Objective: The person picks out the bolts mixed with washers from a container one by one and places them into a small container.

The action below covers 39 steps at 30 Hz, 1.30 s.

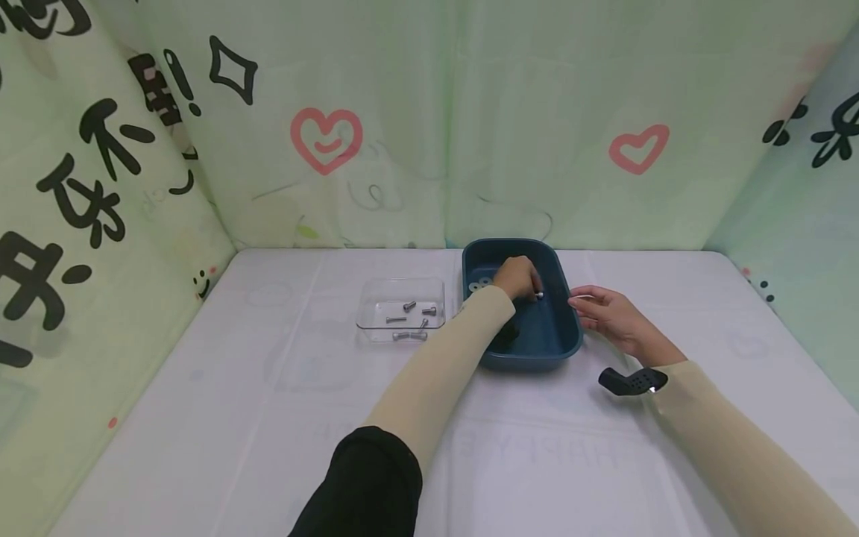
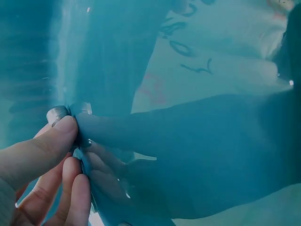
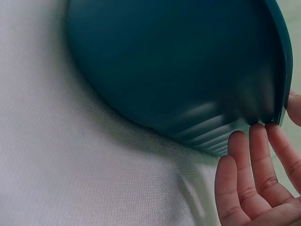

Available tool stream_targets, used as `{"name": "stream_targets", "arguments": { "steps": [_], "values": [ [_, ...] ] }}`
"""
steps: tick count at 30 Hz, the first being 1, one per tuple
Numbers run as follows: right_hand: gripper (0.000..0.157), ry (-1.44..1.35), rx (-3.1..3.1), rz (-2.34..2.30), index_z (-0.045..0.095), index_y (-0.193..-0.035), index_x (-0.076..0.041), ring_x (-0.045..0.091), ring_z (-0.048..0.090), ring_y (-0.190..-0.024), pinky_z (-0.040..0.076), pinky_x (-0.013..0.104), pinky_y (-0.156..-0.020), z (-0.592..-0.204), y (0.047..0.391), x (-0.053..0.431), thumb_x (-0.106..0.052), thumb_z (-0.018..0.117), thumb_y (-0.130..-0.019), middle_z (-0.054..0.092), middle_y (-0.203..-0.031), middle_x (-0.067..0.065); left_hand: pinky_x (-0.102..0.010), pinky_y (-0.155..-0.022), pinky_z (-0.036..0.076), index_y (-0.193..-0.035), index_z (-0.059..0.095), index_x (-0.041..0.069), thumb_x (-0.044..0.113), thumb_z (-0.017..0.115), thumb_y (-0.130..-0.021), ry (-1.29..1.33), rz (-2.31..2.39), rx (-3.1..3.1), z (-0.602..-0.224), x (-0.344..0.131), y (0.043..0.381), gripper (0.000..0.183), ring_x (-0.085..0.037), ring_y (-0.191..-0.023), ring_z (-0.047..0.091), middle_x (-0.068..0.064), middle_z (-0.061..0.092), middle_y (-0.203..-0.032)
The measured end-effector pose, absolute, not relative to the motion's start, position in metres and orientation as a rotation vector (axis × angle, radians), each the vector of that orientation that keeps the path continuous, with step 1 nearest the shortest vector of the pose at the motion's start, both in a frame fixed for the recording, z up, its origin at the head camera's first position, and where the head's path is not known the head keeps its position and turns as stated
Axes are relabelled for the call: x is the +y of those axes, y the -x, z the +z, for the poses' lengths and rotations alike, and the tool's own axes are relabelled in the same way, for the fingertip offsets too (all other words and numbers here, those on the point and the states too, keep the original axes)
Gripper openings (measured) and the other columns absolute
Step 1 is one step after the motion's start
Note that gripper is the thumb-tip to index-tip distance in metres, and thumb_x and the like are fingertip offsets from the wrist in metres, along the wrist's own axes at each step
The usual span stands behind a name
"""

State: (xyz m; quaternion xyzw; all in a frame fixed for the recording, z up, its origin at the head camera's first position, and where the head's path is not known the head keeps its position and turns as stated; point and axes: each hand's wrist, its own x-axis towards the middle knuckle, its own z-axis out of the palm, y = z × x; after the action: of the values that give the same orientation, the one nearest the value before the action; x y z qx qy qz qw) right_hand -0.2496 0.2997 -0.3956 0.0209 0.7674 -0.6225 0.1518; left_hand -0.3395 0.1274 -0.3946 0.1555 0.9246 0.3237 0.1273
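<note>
Inside the dark blue plastic basin (image 1: 546, 328), my left hand (image 1: 517, 277) pinches a small silver bolt (image 2: 56, 114) between thumb and fingers. Its round head shows in the left wrist view, close to the shiny basin wall; the shank is hidden by the fingertips. My right hand (image 1: 607, 317) is at the basin's right rim. In the right wrist view its fingertips (image 3: 257, 134) touch the outer wall, with the thumb at the rim. Several pale washers (image 1: 479, 285) lie in the basin beside my left wrist.
Left of the basin stands a clear plastic box (image 1: 365, 306) with several silver bolts (image 1: 410, 306) in it. My left forearm crosses in front of the basin. A white cloth (image 1: 268, 447) covers the table, and printed green curtains (image 1: 403, 201) hang behind and at both sides.
</note>
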Motion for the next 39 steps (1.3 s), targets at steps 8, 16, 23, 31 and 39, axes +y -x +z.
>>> {"name": "stream_targets", "arguments": {
  "steps": [8, 16, 23, 31, 39],
  "values": [
    [0.016, -0.062, 2.199, -1.787, 0.054, -0.105, -0.024, -0.001, 0.056, -0.086, 0.051, 0.012, -0.078, -0.394, 0.249, 0.300, -0.032, 0.059, -0.092, 0.059, -0.091, -0.021, -0.019, -0.067, 0.054, -0.079, 0.076, 0.012, 0.005, 0.074, -0.078, -0.523, 0.810, 2.791, -0.395, 0.129, 0.341, 0.008, -0.009, -0.073, 0.062, 0.002, 0.071, -0.085],
    [0.012, -0.063, 2.207, -1.781, 0.055, -0.102, -0.026, 0.000, 0.055, -0.087, 0.050, 0.012, -0.078, -0.393, 0.248, 0.300, -0.032, 0.059, -0.092, 0.058, -0.091, -0.021, -0.018, -0.064, 0.053, -0.078, 0.075, 0.012, 0.009, 0.073, -0.081, -0.553, 0.782, 2.816, -0.396, 0.129, 0.341, 0.005, -0.009, -0.069, 0.062, 0.002, 0.071, -0.080],
    [0.017, -0.061, 2.212, -1.772, 0.054, -0.107, -0.023, -0.001, 0.055, -0.087, 0.050, 0.012, -0.078, -0.394, 0.249, 0.300, -0.031, 0.058, -0.093, 0.057, -0.093, -0.020, -0.018, -0.065, 0.051, -0.081, 0.076, 0.012, 0.013, 0.072, -0.082, -0.522, 0.814, 2.829, -0.390, 0.129, 0.333, 0.004, -0.009, -0.071, 0.062, 0.001, 0.071, -0.085],
    [0.011, -0.052, 2.196, -1.784, 0.055, -0.102, -0.026, 0.000, 0.056, -0.086, 0.051, 0.012, -0.077, -0.394, 0.249, 0.300, -0.030, 0.059, -0.093, 0.060, -0.089, -0.021, -0.018, -0.067, 0.053, -0.081, 0.077, 0.011, 0.015, 0.072, -0.083, -0.498, 0.937, 2.799, -0.388, 0.129, 0.335, 0.007, -0.010, -0.072, 0.062, 0.000, 0.072, -0.086],
    [0.023, -0.066, 2.230, -1.748, 0.053, -0.109, -0.023, -0.002, 0.056, -0.088, 0.050, 0.010, -0.080, -0.395, 0.249, 0.300, -0.036, 0.060, -0.091, 0.058, -0.092, -0.022, -0.017, -0.074, 0.053, -0.085, 0.077, 0.010, 0.018, 0.073, -0.082, -0.484, 1.112, 2.737, -0.369, 0.121, 0.329, 0.010, -0.010, -0.076, 0.061, 0.000, 0.073, -0.085]
  ]
}}
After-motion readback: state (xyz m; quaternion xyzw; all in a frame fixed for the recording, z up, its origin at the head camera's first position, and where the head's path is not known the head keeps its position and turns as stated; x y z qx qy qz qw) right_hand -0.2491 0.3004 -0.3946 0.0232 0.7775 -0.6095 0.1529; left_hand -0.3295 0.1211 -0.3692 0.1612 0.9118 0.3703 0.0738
